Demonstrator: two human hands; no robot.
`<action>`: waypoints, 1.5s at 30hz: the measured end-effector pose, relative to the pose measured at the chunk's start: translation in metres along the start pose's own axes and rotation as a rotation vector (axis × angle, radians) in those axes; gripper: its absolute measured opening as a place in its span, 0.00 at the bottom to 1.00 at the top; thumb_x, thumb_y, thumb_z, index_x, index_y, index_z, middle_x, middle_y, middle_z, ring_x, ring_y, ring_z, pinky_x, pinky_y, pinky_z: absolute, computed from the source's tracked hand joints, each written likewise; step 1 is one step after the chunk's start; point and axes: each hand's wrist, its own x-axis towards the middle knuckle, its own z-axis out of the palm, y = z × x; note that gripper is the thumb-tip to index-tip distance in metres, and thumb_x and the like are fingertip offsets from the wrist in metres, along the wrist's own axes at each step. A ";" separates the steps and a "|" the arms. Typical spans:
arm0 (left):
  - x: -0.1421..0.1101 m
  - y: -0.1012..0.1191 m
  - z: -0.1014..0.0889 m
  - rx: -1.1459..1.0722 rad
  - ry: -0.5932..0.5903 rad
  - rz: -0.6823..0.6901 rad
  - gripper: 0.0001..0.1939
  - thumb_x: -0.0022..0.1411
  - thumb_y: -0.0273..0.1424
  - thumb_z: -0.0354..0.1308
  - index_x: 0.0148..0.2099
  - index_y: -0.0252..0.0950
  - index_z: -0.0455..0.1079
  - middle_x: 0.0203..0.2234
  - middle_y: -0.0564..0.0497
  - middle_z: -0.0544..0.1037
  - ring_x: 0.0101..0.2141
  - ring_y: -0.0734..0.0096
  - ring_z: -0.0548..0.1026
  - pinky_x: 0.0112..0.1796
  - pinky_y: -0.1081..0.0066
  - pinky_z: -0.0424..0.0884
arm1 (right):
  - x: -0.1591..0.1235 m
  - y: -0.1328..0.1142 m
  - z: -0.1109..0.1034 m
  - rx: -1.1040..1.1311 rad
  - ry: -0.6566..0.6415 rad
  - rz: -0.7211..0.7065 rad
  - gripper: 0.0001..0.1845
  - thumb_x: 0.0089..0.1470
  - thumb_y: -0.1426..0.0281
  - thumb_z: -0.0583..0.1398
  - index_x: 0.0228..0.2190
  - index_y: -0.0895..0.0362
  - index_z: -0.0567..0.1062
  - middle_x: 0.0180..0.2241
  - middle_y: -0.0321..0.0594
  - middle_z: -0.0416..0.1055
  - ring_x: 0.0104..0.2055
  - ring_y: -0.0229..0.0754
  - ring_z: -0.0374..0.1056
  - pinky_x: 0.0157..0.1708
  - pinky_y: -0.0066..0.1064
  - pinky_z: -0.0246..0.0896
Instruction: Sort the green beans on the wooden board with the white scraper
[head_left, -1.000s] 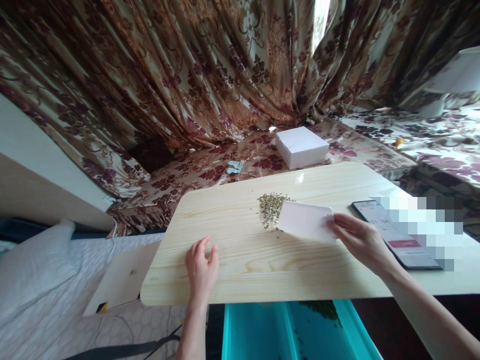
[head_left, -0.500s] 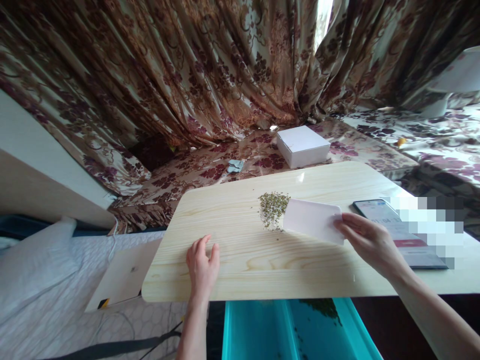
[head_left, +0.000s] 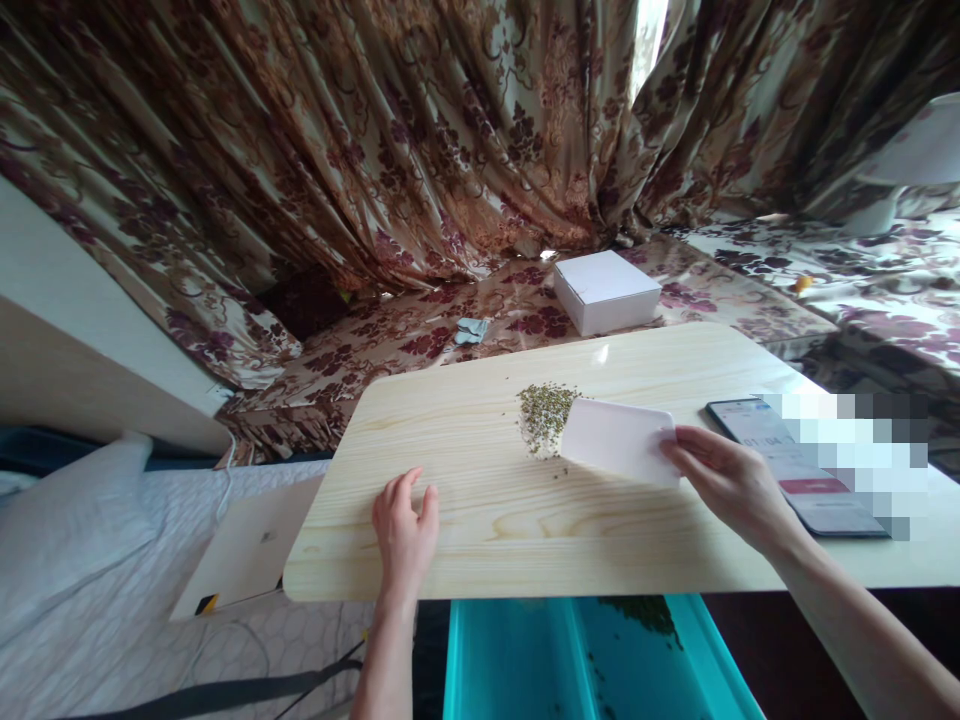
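Note:
My right hand (head_left: 731, 482) pinches the right end of a white flat scraper (head_left: 619, 440), thumb on the near side. The scraper's left edge meets a loose pile of small greenish-brown dried bits (head_left: 547, 412), and it covers part of the pile's right side. A few crumbs lie scattered around. On the left part of the pale wooden table (head_left: 480, 540), my left hand (head_left: 405, 525) rests with fingers curved and apart, holding nothing. Below the near table edge, a turquoise bin (head_left: 510, 660) has two compartments; more green bits lie in the right one.
A tablet or large phone (head_left: 802, 465) lies right of my right hand, its far side blurred out. Behind the table, a white box (head_left: 606, 290) and a light blue cloth (head_left: 471, 331) sit on a floral-covered surface. A flat pale box (head_left: 251, 545) lies at the left.
My right hand and the scraper have shifted slightly left, closer into the pile's right side. My left hand stays in place.

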 end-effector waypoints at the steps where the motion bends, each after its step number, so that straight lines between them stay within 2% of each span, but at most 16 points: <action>1: 0.000 0.000 0.000 0.000 0.002 0.000 0.15 0.61 0.37 0.50 0.47 0.38 0.69 0.41 0.45 0.75 0.45 0.57 0.71 0.50 0.58 0.64 | 0.000 0.001 0.001 0.012 0.006 -0.003 0.11 0.45 0.62 0.61 0.31 0.53 0.77 0.32 0.41 0.80 0.35 0.49 0.76 0.35 0.36 0.72; 4: 0.000 0.001 0.000 -0.001 0.004 -0.001 0.15 0.61 0.38 0.50 0.47 0.38 0.69 0.41 0.45 0.75 0.45 0.57 0.71 0.49 0.57 0.64 | 0.002 0.005 0.005 0.051 0.008 -0.032 0.11 0.45 0.61 0.62 0.31 0.53 0.78 0.31 0.40 0.80 0.34 0.47 0.76 0.33 0.34 0.73; 9: 0.000 0.000 0.001 0.004 0.002 -0.002 0.16 0.61 0.38 0.50 0.47 0.37 0.69 0.41 0.45 0.75 0.45 0.56 0.71 0.50 0.56 0.64 | 0.001 0.005 0.005 0.071 -0.075 -0.090 0.11 0.47 0.59 0.62 0.30 0.52 0.78 0.31 0.40 0.80 0.34 0.47 0.77 0.32 0.33 0.73; 21: 0.000 0.000 0.001 0.004 0.001 -0.003 0.16 0.61 0.39 0.50 0.47 0.37 0.69 0.41 0.45 0.75 0.45 0.56 0.71 0.50 0.56 0.63 | -0.008 0.010 -0.015 -0.064 -0.064 -0.090 0.12 0.46 0.60 0.61 0.32 0.52 0.79 0.31 0.38 0.80 0.33 0.48 0.76 0.31 0.34 0.71; 33: 0.000 -0.001 0.001 -0.001 0.001 0.001 0.16 0.61 0.39 0.50 0.47 0.37 0.69 0.41 0.45 0.75 0.45 0.56 0.71 0.50 0.55 0.63 | -0.006 0.009 -0.006 -0.018 0.004 -0.070 0.10 0.45 0.62 0.61 0.31 0.51 0.79 0.31 0.38 0.80 0.34 0.49 0.76 0.33 0.36 0.73; 45: 0.000 0.000 0.000 -0.003 -0.003 -0.004 0.16 0.61 0.39 0.50 0.47 0.37 0.69 0.42 0.44 0.75 0.45 0.56 0.71 0.50 0.56 0.63 | -0.006 0.007 -0.005 -0.020 -0.045 -0.106 0.11 0.47 0.62 0.61 0.32 0.53 0.78 0.32 0.40 0.80 0.34 0.47 0.76 0.33 0.33 0.73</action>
